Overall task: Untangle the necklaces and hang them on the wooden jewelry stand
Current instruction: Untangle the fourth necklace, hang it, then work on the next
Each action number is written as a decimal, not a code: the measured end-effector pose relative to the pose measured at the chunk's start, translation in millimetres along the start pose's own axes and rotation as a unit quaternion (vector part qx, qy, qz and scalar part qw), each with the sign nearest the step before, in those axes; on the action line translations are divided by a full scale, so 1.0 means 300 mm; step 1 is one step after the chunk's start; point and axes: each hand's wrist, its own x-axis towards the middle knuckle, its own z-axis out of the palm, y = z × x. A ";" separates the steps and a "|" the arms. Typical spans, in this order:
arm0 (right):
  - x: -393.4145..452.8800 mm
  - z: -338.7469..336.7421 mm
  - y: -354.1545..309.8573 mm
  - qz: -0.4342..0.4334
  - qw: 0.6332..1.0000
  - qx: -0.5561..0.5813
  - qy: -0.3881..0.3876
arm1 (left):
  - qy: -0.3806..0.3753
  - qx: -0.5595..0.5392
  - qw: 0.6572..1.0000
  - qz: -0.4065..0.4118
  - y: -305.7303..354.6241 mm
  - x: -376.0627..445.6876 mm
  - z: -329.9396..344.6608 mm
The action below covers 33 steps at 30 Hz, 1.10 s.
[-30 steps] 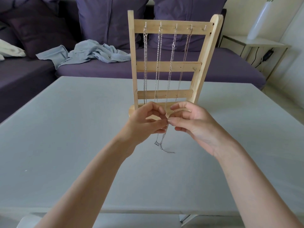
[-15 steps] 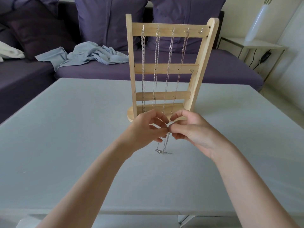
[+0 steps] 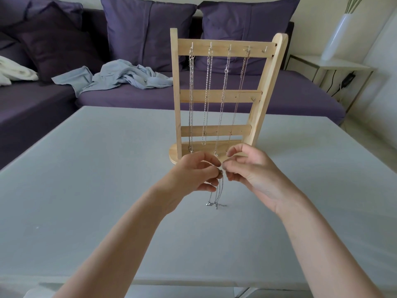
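Silver chain, a thin necklace (image 3: 218,190), hangs from the fingertips of two bare hands held together just above a pale grey table (image 3: 107,168). The left hand (image 3: 193,177) pinches the chain between thumb and curled fingers; the right hand (image 3: 249,171) meets it fingertip to fingertip and appears to pinch the same strand, its index finger arched above. Below the pinch, the doubled chain drops straight down, and its clasp end touches the tabletop just beneath the hands.

Directly beyond the pinch, close behind the knuckles, a wooden jewelry stand (image 3: 265,91) stands upright on the table. Four silver necklaces (image 3: 207,93) hang side by side from small hooks along its top bar, falling past the two lower bars toward the base. A fifth hook (image 3: 264,49), up and to the right of the hands at the bar's right end, carries nothing.

Farther back, past the stand, a purple sofa (image 3: 279,97) with large cushions runs along the table's far edge. A crumpled light blue cloth (image 3: 120,76) lies on its seat, up and to the left of the hands. A white vase (image 3: 337,35) stands on a side table at the far upper right.
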 end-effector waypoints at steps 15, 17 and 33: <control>-0.007 -0.006 -0.006 -0.030 0.999 -0.011 0.005 | 0.057 -0.008 0.998 0.023 0.001 -0.001 -0.010; -0.006 -0.005 -0.007 -0.034 0.999 -0.014 0.004 | 0.067 0.013 0.997 0.026 -0.003 0.000 -0.009; 0.005 0.015 0.015 -0.044 0.984 -0.175 0.010 | 0.090 0.118 0.988 0.040 -0.024 0.008 -0.005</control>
